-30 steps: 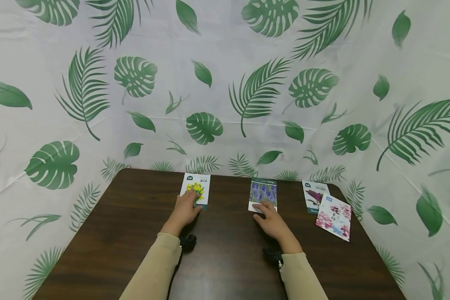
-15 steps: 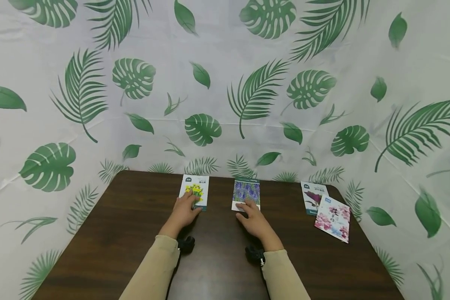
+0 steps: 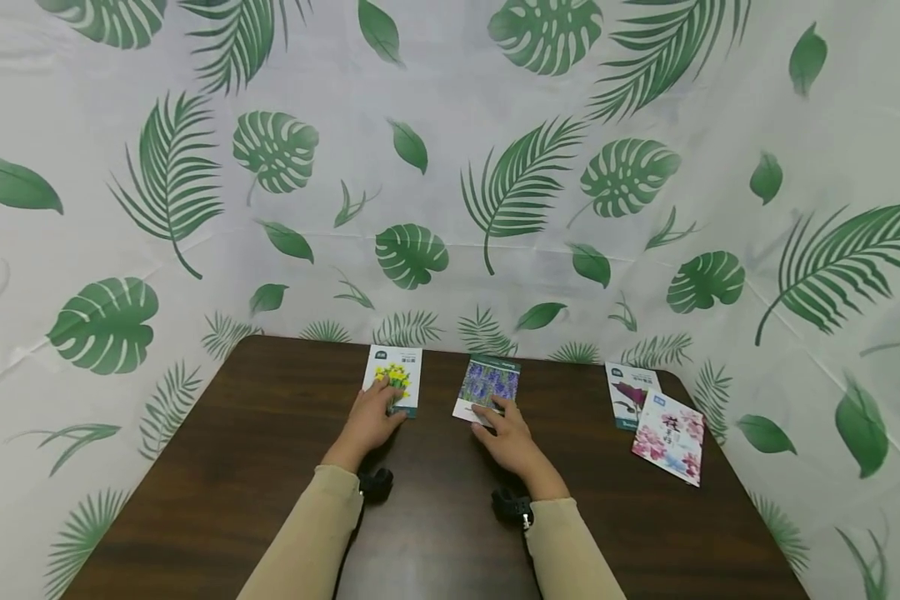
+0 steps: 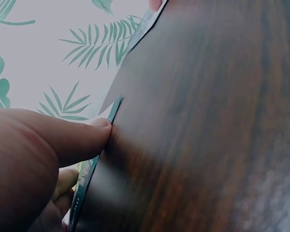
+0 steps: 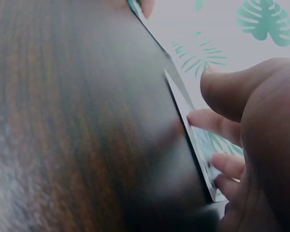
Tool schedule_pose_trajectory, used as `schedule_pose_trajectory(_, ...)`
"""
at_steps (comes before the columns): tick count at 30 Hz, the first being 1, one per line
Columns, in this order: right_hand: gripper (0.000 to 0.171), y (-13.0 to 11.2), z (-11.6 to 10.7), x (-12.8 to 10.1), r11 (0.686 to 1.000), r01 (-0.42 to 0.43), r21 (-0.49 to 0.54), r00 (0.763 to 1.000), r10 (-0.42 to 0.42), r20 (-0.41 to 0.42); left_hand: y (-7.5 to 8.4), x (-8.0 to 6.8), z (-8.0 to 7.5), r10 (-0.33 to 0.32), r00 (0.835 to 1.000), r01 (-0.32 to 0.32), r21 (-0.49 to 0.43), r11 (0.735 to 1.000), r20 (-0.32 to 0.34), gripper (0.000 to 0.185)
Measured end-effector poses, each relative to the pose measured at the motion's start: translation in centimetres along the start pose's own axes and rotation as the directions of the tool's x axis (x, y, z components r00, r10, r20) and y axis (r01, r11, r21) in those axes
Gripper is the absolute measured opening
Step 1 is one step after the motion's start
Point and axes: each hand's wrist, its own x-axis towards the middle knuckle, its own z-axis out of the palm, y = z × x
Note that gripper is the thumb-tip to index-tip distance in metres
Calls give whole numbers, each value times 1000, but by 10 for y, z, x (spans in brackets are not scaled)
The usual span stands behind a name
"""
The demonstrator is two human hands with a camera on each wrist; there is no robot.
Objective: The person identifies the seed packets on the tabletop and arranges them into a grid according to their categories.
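A flat packet printed with yellow flowers (image 3: 407, 367), resembling a seed packet, lies near the table's far edge. My left hand (image 3: 369, 419) rests on it, fingers over the print and thumb at its lower edge. To its right lies a similar packet with purple flowers (image 3: 489, 381), slightly turned. The fingertips of my right hand (image 3: 508, 435) touch its white lower part. In the right wrist view, the thumb of my right hand (image 5: 275, 111) stands off the purple-flower packet (image 5: 182, 106). The left wrist view has the thumb against the yellow-flower packet's edge (image 4: 91, 169).
Farther right on the dark wooden table (image 3: 435, 517), a pink-blossom packet (image 3: 669, 437) overlaps a packet with a dark purple flower (image 3: 630, 385). A white cloth with green leaves (image 3: 450, 200) hangs behind the table. Black cameras sit at both wrists.
My right hand has slid the purple-flower packet left, closer to the yellow-flower one, and the packet has turned slightly. The left hand has stayed on its packet.
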Motion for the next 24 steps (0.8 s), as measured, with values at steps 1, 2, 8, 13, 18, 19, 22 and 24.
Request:
schedule_pose_trajectory(1, 55, 2, 1, 0, 1000, 9, -5, 1000, -9, -8, -1, 0, 1, 1, 1000, -1, 3, 1000, 0, 44)
schedule_pose_trajectory(2, 55, 3, 2, 0, 1000, 21, -5, 1000, -21, -12, -2, 0, 2, 2, 1000, -2, 8, 1000, -1, 45)
schedule_pose_trajectory(8, 64, 8, 4, 3, 998, 54, -31, 998, -53, 34, -5, 2, 5, -3, 1000, 3, 1, 1000, -13, 45)
schedule_pose_trajectory(13, 62, 0, -1, 0, 1000, -4, -9, 998, 5, 64, -4, 1, 3, -12, 1000, 12, -5, 1000, -6, 44)
schedule_pose_trajectory(18, 58, -6, -4, -2, 999, -36, -20, 997, 37, 72, -3, 1, 2, -11, 1000, 11, -6, 1000, -6, 44)
schedule_pose_trajectory(19, 58, -6, -5, -3, 999, -19, -27, 997, 21, 74, -2, 1, 2, -14, 1000, 14, -8, 1000, -2, 45)
schedule_pose_trajectory(22, 61, -5, -6, -4, 999, 47, -21, 997, -45, 70, -2, 1, 1, -17, 1000, 17, -13, 1000, -1, 45)
schedule_pose_trajectory(24, 63, -3, -6, -5, 996, 85, 6, 995, -85, 56, -2, 0, 1, -17, 1000, 17, -20, 1000, -2, 46)
